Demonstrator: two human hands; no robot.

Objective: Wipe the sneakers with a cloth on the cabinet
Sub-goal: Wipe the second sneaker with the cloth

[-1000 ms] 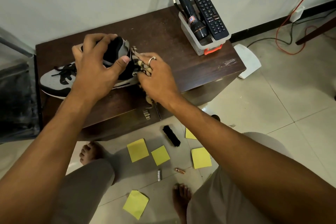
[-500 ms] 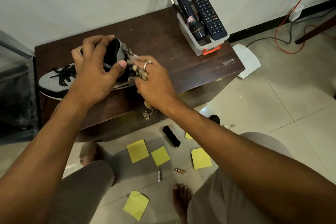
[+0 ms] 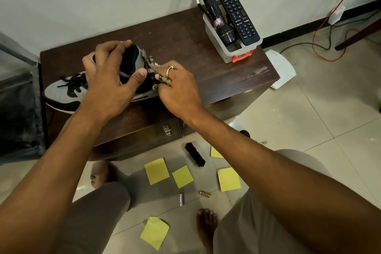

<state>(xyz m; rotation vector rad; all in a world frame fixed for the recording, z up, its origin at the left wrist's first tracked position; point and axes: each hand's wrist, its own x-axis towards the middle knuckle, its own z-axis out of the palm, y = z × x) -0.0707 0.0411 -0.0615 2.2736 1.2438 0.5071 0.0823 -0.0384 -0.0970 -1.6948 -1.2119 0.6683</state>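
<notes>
Grey-and-black lace-up sneaker (image 3: 61, 93): lies on dark brown wooden cabinet (image 3: 206, 72), toe leftward. Left hand (image 3: 109, 86): fingers curled over the sneaker's collar, thumb on its side, grasping it. Mottled beige-and-brown cloth (image 3: 153, 72): against the heel. Right hand (image 3: 179, 88), ringed: clenched around the cloth. Clear plastic bin (image 3: 224, 47), cabinet's right rear: black flashlight (image 3: 208, 6), black remote control (image 3: 239, 16).
</notes>
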